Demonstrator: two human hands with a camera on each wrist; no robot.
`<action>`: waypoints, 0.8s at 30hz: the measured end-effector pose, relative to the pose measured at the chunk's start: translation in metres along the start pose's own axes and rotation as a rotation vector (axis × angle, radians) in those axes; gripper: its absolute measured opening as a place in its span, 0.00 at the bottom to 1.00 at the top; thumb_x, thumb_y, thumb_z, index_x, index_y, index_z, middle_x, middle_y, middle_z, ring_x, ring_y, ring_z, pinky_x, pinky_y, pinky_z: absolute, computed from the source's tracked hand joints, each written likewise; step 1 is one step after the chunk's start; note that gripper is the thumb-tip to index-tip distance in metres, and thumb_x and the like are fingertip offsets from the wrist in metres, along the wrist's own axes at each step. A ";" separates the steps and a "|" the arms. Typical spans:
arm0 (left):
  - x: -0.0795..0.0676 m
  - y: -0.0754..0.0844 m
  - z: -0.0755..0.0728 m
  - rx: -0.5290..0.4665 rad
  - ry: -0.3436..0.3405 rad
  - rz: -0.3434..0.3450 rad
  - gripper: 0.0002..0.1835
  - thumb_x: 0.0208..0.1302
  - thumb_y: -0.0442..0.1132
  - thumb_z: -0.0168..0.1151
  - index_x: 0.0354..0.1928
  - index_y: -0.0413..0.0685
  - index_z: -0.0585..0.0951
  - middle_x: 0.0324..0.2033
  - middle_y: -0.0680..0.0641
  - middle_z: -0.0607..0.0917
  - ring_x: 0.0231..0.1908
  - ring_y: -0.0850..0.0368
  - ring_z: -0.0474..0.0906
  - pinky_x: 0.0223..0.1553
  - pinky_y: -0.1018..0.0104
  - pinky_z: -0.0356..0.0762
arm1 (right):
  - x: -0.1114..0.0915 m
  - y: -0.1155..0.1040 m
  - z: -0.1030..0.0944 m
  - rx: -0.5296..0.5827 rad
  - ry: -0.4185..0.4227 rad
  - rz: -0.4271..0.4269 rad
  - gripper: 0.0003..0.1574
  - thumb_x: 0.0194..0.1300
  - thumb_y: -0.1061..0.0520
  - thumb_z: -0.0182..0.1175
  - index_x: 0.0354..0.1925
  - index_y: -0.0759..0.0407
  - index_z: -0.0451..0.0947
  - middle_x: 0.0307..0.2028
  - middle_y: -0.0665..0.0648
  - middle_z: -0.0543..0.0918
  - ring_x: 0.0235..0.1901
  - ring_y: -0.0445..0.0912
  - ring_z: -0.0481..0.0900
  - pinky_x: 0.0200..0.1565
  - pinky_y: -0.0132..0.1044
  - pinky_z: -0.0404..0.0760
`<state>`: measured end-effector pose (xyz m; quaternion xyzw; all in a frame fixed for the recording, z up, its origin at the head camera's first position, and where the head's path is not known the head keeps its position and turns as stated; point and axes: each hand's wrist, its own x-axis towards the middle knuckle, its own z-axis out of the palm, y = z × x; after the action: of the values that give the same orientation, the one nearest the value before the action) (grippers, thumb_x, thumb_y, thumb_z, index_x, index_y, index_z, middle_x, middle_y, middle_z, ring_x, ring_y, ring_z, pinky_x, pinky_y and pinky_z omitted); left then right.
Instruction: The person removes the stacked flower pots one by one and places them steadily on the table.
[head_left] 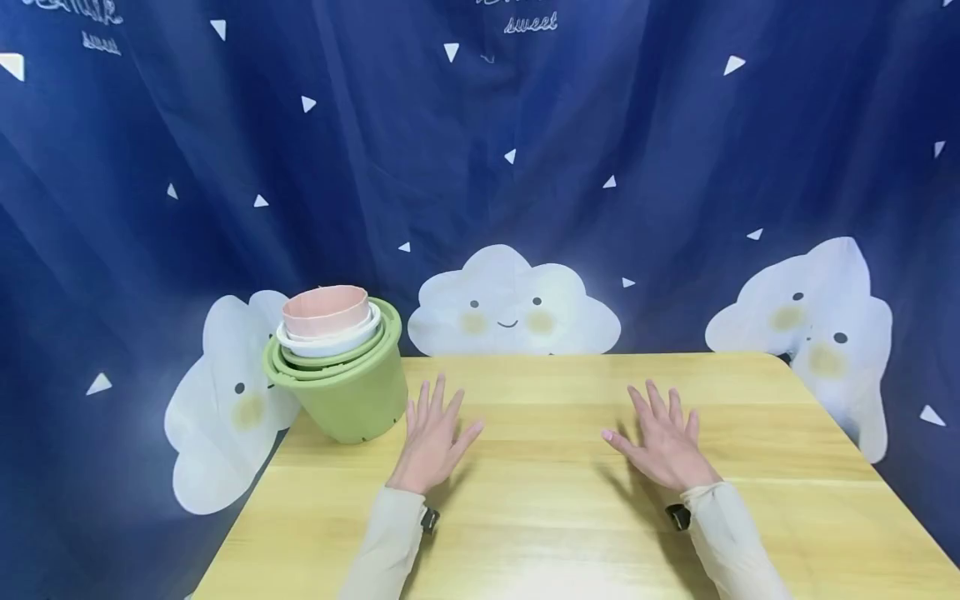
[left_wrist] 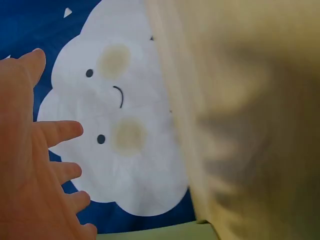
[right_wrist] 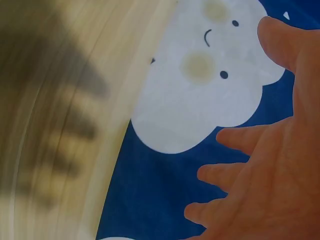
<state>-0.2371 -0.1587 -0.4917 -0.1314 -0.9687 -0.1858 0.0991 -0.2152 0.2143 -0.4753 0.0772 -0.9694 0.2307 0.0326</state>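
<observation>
My left hand (head_left: 431,442) is held over the wooden table (head_left: 540,500), palm down, fingers spread, holding nothing. Just to its left stands a stack of nested pots: a large green pot (head_left: 348,396) outside, a white pot (head_left: 330,343) within, and a pink pot (head_left: 327,310) on top. To the right, my right hand (head_left: 667,446) is also over the table with fingers spread and nothing in its grasp. Both wrist views show the outstretched fingers and their shadows on the wood. A sliver of the green pot (left_wrist: 155,232) shows in the left wrist view.
A dark blue curtain (head_left: 487,125) with white triangles and smiling clouds hangs behind the table's far edge. The pots stand near the table's back left corner. Each wrist carries a small black device, such as the one on the right wrist (head_left: 678,517).
</observation>
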 end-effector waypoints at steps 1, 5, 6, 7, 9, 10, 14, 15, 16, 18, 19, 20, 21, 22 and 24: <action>-0.004 -0.003 0.000 -0.006 -0.004 -0.003 0.42 0.70 0.71 0.37 0.75 0.53 0.60 0.79 0.44 0.38 0.78 0.41 0.29 0.75 0.32 0.32 | -0.001 -0.001 0.001 0.010 -0.002 -0.004 0.61 0.65 0.25 0.51 0.78 0.58 0.43 0.77 0.72 0.38 0.73 0.77 0.31 0.63 0.82 0.29; -0.018 -0.026 -0.007 -0.037 0.016 -0.001 0.39 0.71 0.69 0.40 0.74 0.52 0.62 0.79 0.42 0.44 0.78 0.39 0.38 0.75 0.34 0.41 | -0.003 -0.008 0.002 0.040 -0.010 -0.037 0.59 0.66 0.26 0.51 0.78 0.58 0.45 0.77 0.72 0.43 0.73 0.77 0.35 0.63 0.82 0.33; -0.020 -0.032 -0.011 -0.049 0.033 -0.006 0.38 0.72 0.68 0.41 0.74 0.52 0.62 0.79 0.42 0.47 0.78 0.39 0.42 0.75 0.34 0.44 | -0.003 -0.011 0.002 0.051 -0.017 -0.051 0.58 0.66 0.27 0.51 0.78 0.57 0.45 0.77 0.72 0.44 0.73 0.77 0.36 0.63 0.82 0.34; -0.022 -0.038 -0.017 -0.061 0.055 -0.013 0.38 0.72 0.67 0.41 0.73 0.52 0.63 0.78 0.41 0.50 0.77 0.38 0.46 0.74 0.34 0.48 | -0.001 -0.015 0.001 0.060 -0.023 -0.068 0.57 0.67 0.27 0.51 0.78 0.57 0.45 0.77 0.71 0.45 0.73 0.77 0.38 0.64 0.82 0.35; -0.027 -0.049 -0.030 -0.104 0.098 -0.027 0.37 0.72 0.66 0.41 0.72 0.50 0.66 0.76 0.41 0.57 0.75 0.39 0.54 0.73 0.35 0.54 | 0.005 -0.024 -0.001 0.090 -0.042 -0.115 0.56 0.67 0.28 0.51 0.78 0.55 0.44 0.77 0.70 0.47 0.74 0.75 0.42 0.65 0.81 0.39; -0.029 -0.054 -0.038 -0.126 0.123 -0.041 0.36 0.72 0.66 0.42 0.71 0.50 0.67 0.75 0.41 0.61 0.73 0.40 0.58 0.72 0.36 0.58 | 0.009 -0.030 -0.003 0.116 -0.057 -0.137 0.56 0.67 0.28 0.52 0.78 0.54 0.43 0.77 0.68 0.48 0.74 0.73 0.44 0.66 0.79 0.41; -0.037 -0.077 -0.067 -0.277 0.243 -0.127 0.30 0.73 0.63 0.45 0.62 0.48 0.76 0.64 0.44 0.76 0.64 0.45 0.73 0.66 0.42 0.70 | 0.028 -0.056 -0.010 0.239 -0.128 -0.219 0.55 0.68 0.29 0.52 0.79 0.51 0.41 0.78 0.63 0.49 0.76 0.64 0.48 0.72 0.69 0.50; -0.038 -0.083 -0.074 -0.326 0.281 -0.172 0.29 0.73 0.62 0.46 0.59 0.48 0.78 0.60 0.45 0.80 0.60 0.48 0.76 0.64 0.46 0.73 | 0.033 -0.063 -0.011 0.274 -0.151 -0.226 0.55 0.68 0.29 0.52 0.79 0.50 0.41 0.78 0.61 0.49 0.77 0.62 0.48 0.73 0.66 0.51; -0.040 -0.089 -0.079 -0.387 0.318 -0.219 0.28 0.73 0.62 0.46 0.56 0.48 0.80 0.55 0.45 0.83 0.56 0.51 0.79 0.61 0.51 0.76 | 0.038 -0.070 -0.011 0.302 -0.172 -0.230 0.55 0.68 0.29 0.52 0.79 0.49 0.41 0.79 0.60 0.48 0.77 0.60 0.48 0.74 0.64 0.53; -0.044 -0.101 -0.090 -0.542 0.394 -0.332 0.29 0.73 0.62 0.46 0.51 0.46 0.82 0.48 0.47 0.87 0.48 0.56 0.82 0.54 0.59 0.80 | 0.047 -0.085 -0.010 0.333 -0.210 -0.244 0.55 0.68 0.28 0.51 0.79 0.49 0.41 0.79 0.58 0.48 0.78 0.58 0.48 0.75 0.61 0.53; -0.045 -0.106 -0.094 -0.615 0.442 -0.387 0.29 0.73 0.62 0.45 0.48 0.44 0.82 0.44 0.48 0.87 0.44 0.58 0.83 0.50 0.62 0.82 | 0.051 -0.092 -0.009 0.340 -0.224 -0.254 0.55 0.68 0.28 0.51 0.79 0.49 0.41 0.79 0.58 0.48 0.78 0.58 0.48 0.75 0.60 0.53; -0.047 -0.112 -0.097 -0.675 0.482 -0.437 0.29 0.74 0.61 0.45 0.47 0.43 0.82 0.42 0.49 0.87 0.41 0.61 0.84 0.46 0.64 0.84 | 0.056 -0.100 -0.007 0.339 -0.233 -0.262 0.55 0.68 0.28 0.51 0.79 0.48 0.41 0.79 0.57 0.48 0.78 0.57 0.48 0.76 0.59 0.53; -0.048 -0.117 -0.100 -0.726 0.519 -0.475 0.29 0.74 0.60 0.45 0.47 0.42 0.82 0.40 0.51 0.87 0.39 0.62 0.84 0.43 0.66 0.84 | 0.060 -0.108 -0.005 0.342 -0.243 -0.269 0.54 0.68 0.28 0.51 0.79 0.48 0.42 0.79 0.57 0.48 0.78 0.56 0.49 0.76 0.58 0.53; -0.048 -0.121 -0.103 -0.769 0.554 -0.503 0.28 0.75 0.59 0.45 0.47 0.40 0.81 0.39 0.52 0.86 0.38 0.62 0.83 0.41 0.68 0.85 | 0.065 -0.116 -0.003 0.340 -0.246 -0.279 0.54 0.68 0.28 0.51 0.79 0.48 0.42 0.79 0.57 0.49 0.78 0.56 0.49 0.76 0.57 0.53; -0.048 -0.129 -0.108 -0.816 0.614 -0.536 0.26 0.75 0.56 0.46 0.50 0.39 0.78 0.39 0.57 0.84 0.38 0.63 0.82 0.37 0.69 0.85 | 0.075 -0.130 0.000 0.352 -0.253 -0.291 0.53 0.69 0.28 0.50 0.78 0.47 0.42 0.79 0.56 0.50 0.77 0.56 0.50 0.76 0.57 0.53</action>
<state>-0.2143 -0.3267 -0.4477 0.1511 -0.7449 -0.5926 0.2667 -0.2681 0.0899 -0.4101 0.2486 -0.8893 0.3774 -0.0701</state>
